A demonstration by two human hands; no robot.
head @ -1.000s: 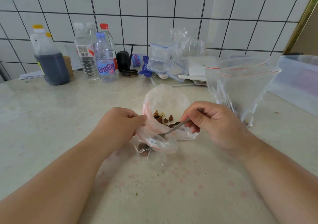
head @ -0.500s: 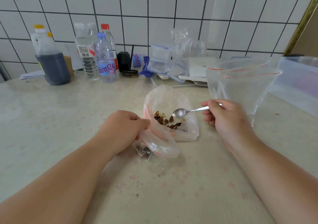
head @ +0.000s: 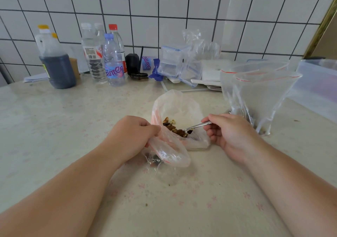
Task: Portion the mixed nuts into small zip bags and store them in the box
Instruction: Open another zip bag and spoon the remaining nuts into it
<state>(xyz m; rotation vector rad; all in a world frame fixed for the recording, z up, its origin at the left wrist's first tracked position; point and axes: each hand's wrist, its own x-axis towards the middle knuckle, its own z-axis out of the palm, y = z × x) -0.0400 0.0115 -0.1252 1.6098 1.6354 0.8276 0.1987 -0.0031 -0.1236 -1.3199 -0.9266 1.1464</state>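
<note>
Item: table (head: 54, 127), pale, with a faint pink flower print, backed by a white tiled wall (head: 164, 9). Centre: one large thin plastic bag (head: 180, 107), lying open, mixed nuts (head: 174, 127) heaped in its mouth. Left hand (head: 131, 136), fingers curled, pinches the near rim of that bag together with a small zip bag (head: 169, 154) whose red-lined mouth is held open at 6 o'clock from the nuts; a few dark pieces show at the small bag's bottom. Right hand (head: 228, 132), at 3 o'clock from the nuts, fingers closed round the handle of a metal spoon (head: 197, 126); the spoon's bowl is down among the nuts and cannot be made out clearly. At 2 o'clock from the nuts: two empty zip bags (head: 255, 94), red-striped, standing upright with mouths open, one just behind the other. Far right, 3 o'clock edge: translucent storage box (head: 319, 87), partly cut off by the picture's border. Back row, 10 to 11 o'clock: jug of dark liquid (head: 56, 67), several water bottles (head: 113, 60), clear and capped, a black object (head: 133, 63). At 12 o'clock: stacked clear lidded containers (head: 171, 63) and crumpled clear bags (head: 202, 49).
</note>
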